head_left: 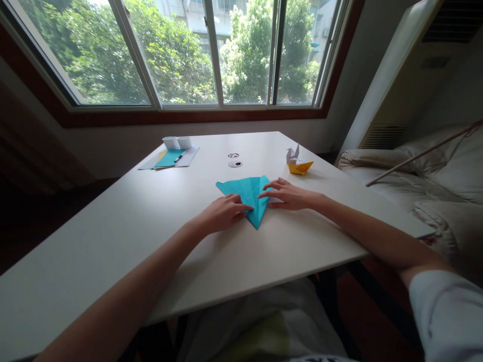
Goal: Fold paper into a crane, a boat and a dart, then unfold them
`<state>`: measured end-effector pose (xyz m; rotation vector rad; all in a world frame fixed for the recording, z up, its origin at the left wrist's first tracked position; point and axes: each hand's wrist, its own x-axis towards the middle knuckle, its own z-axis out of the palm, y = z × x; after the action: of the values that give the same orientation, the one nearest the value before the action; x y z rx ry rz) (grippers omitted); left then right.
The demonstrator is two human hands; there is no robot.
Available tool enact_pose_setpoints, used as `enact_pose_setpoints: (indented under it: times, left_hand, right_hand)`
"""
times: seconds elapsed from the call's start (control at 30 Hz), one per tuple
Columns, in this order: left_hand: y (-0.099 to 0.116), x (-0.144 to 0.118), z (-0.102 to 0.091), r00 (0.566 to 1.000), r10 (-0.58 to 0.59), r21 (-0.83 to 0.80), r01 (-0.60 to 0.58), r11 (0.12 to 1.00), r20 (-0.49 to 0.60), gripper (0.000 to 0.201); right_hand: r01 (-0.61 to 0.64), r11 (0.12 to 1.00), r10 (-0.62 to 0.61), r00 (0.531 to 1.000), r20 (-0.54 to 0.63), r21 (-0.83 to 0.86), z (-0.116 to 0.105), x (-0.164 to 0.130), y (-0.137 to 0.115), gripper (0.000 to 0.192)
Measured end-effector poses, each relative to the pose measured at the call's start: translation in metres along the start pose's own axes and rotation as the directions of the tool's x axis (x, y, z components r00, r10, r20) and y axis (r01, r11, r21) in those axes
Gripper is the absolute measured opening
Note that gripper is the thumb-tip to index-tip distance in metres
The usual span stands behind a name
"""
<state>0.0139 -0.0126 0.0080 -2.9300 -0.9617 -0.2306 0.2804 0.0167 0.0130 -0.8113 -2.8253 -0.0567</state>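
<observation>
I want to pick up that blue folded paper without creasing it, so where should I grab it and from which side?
Probably at the wide far edge of the blue folded paper, coming from the window side. It lies flat, pointing toward you, and the left hand and right hand press its near half, leaving the far edge free.

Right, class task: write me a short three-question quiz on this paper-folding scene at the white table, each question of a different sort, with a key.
1. True or false: both hands rest on the blue folded paper.
2. Multiple choice: the yellow paper boat lies A) left of the blue folded paper, B) beyond the right hand, toward the table's right edge, C) on the floor.
3. Fill in: just behind the yellow paper boat stands a small white paper ____.

Key
1. True: the left hand presses its left side, the right hand its right side.
2. B.
3. Crane.
</observation>
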Motion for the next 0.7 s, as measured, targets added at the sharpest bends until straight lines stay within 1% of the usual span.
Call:
enact_pose_setpoints:
  times: [0.1, 0.13, 0.17, 0.23, 0.3, 0.37, 0.5, 0.7]
  left_hand:
    - [0.002, 0.0, 0.0, 1.0, -0.028, 0.002, 0.028, 1.0, -0.008, 0.032]
    - [0.003, 0.0, 0.0, 0.999, -0.038, 0.001, 0.038, 0.999, -0.014, 0.032]
    - [0.003, 0.001, 0.0, 0.999, -0.046, -0.004, 0.046, 0.999, -0.02, 0.032]
    - [0.004, 0.001, 0.001, 0.998, -0.054, -0.023, 0.053, 0.998, -0.031, 0.033]
    - [0.004, 0.002, 0.002, 0.998, -0.054, -0.045, 0.052, 0.998, -0.038, 0.033]
    - [0.003, 0.003, 0.003, 0.998, -0.051, -0.058, 0.049, 0.997, -0.044, 0.033]
    - [0.002, 0.004, 0.005, 0.998, -0.042, -0.069, 0.039, 0.997, -0.049, 0.033]
    - [0.003, 0.004, 0.006, 0.998, -0.039, -0.075, 0.034, 0.997, -0.053, 0.034]
  right_hand:
    - [-0.111, 0.994, 0.112, 0.986, -0.123, 0.009, -0.009, -0.006, 0.014, 0.044]
    - [-0.146, 0.989, 0.148, 0.977, -0.157, 0.021, -0.013, -0.008, 0.018, 0.041]
    - [-0.162, 0.986, 0.166, 0.972, -0.166, 0.038, -0.017, -0.009, 0.022, 0.036]
    - [-0.139, 0.985, 0.15, 0.983, -0.106, 0.103, -0.023, -0.012, 0.026, 0.029]
    - [-0.09, 0.975, 0.097, 0.995, -0.023, 0.202, -0.026, -0.012, 0.025, 0.029]
    - [-0.051, 0.954, 0.046, 0.999, 0.022, 0.297, -0.024, -0.011, 0.02, 0.029]
    - [-0.003, 0.928, -0.013, 0.999, 0.04, 0.372, -0.014, -0.007, 0.007, 0.032]
    - [0.019, 0.934, -0.039, 0.998, 0.049, 0.356, -0.002, -0.003, -0.007, 0.04]
